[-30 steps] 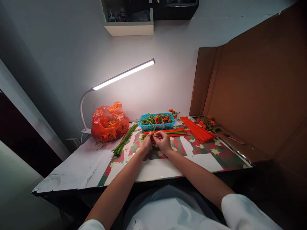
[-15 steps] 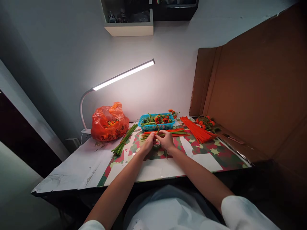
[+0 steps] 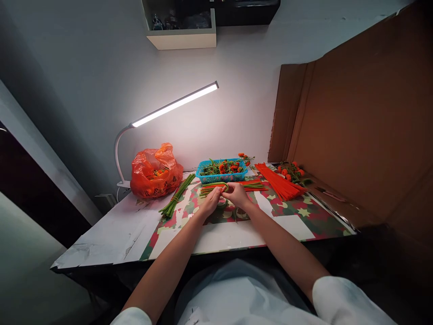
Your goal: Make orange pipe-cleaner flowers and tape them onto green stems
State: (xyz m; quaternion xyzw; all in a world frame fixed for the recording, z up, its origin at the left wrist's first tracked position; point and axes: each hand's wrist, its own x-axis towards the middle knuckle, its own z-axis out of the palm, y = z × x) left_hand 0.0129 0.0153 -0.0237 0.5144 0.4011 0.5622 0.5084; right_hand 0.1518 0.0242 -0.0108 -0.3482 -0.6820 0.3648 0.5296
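Over the middle of the table, my left hand (image 3: 211, 202) and my right hand (image 3: 237, 195) are pinched close together. Between their fingertips is a green pipe cleaner (image 3: 226, 184), curved in a tight loop. A bit of orange shows at the pinch, too small to name. Just under my hands lies a ring-shaped roll of tape (image 3: 222, 201), partly hidden by the fingers. Behind the hands, loose green and orange pipe cleaners (image 3: 255, 185) lie across the mat.
A blue basket (image 3: 221, 178) holds orange flowers with green stems. To the left are a bundle of green pipe cleaners (image 3: 176, 197), an orange plastic bag (image 3: 156, 180) and a clip lamp (image 3: 123, 184). At right lie red-orange pipe cleaners (image 3: 282, 185), more flowers (image 3: 291, 172) and a cardboard sheet (image 3: 355, 126).
The green pipe cleaner, a wide arc reaching left before, is now a smaller loop close to my fingers. My right hand has shifted slightly right; the view has moved a little.
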